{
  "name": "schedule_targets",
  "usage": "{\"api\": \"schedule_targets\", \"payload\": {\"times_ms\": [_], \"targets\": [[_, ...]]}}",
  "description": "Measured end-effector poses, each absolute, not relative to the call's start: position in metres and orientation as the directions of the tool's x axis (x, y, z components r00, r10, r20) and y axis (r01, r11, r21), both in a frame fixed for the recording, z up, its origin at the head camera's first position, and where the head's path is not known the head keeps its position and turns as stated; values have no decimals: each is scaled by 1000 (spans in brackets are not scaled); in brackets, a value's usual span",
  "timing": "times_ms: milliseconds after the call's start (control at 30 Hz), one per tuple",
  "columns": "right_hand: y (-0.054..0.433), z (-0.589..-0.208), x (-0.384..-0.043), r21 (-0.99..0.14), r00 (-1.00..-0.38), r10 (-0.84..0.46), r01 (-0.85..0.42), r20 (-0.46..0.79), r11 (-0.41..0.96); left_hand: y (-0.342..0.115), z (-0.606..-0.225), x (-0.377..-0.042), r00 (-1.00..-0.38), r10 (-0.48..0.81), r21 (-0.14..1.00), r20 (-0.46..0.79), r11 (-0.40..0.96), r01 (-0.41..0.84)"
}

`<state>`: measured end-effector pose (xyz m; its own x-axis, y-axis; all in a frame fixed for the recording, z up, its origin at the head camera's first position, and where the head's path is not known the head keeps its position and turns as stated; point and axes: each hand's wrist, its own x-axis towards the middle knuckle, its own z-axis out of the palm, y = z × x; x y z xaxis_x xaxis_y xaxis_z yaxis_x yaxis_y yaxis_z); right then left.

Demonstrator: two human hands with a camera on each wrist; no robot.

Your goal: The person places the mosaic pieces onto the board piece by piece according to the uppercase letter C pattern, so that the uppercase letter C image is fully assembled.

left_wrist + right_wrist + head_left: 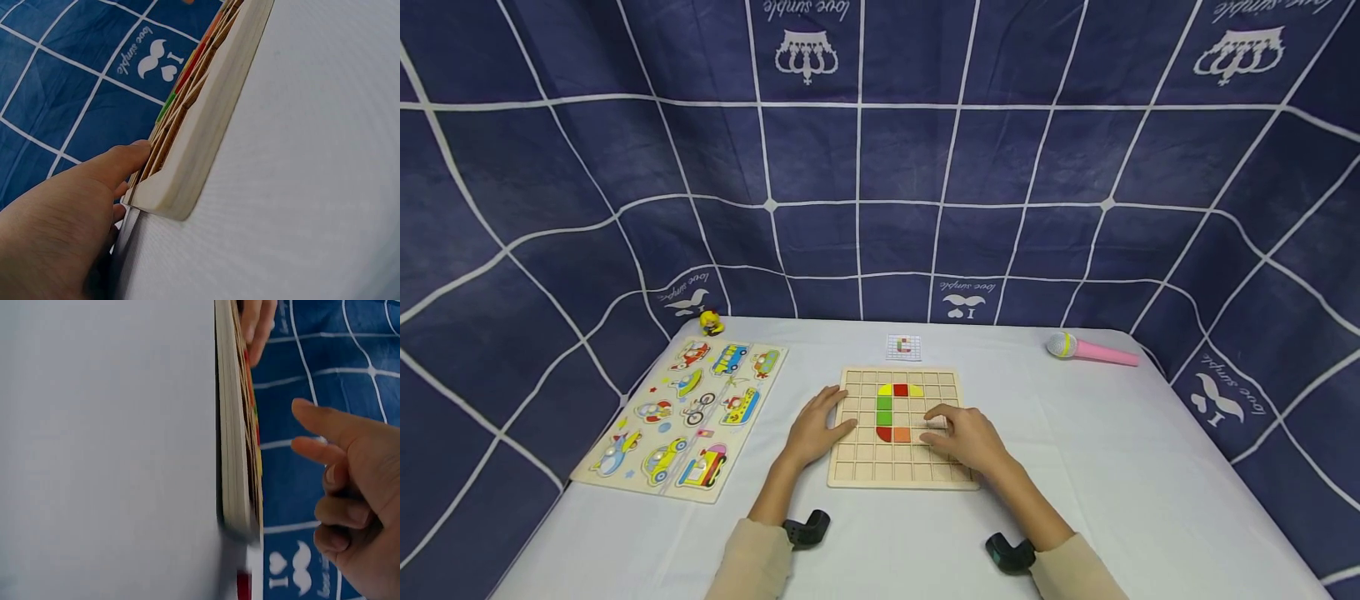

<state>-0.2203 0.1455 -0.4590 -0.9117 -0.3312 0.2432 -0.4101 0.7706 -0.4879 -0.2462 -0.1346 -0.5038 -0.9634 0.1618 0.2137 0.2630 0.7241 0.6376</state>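
A square wooden grid board (904,473) lies on the table in front of me. On it, coloured tiles form a C shape: yellow rounded tiles and a red square (901,390) along the top, green squares (884,410) down the side, then a red rounded tile (884,434) and an orange square (902,434). My left hand (815,429) rests at the board's left edge, its thumb touching the frame in the left wrist view. Over the right half of the board hovers my right hand (966,437), thumb and index finger apart, other fingers loosely bent, nothing visible between them.
Just behind the board lies a small card (903,347) printed with a similar C pattern. A wooden vehicle puzzle (688,417) covers the left side, with a small yellow figure (711,322) at its far corner. A pink toy microphone (1093,349) lies at back right.
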Motion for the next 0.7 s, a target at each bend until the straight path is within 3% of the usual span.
{"api": "schedule_targets", "payload": {"times_ms": [367,700], "targets": [[221,-464,-207,-555,-921,-320,-388,220,736,-133,-505,-245,-967,161,638,197,728,251],[244,-474,-205,-535,-924,-343,-377,167,756,-134,-502,-245,-963,164,629,212,732,263]]}}
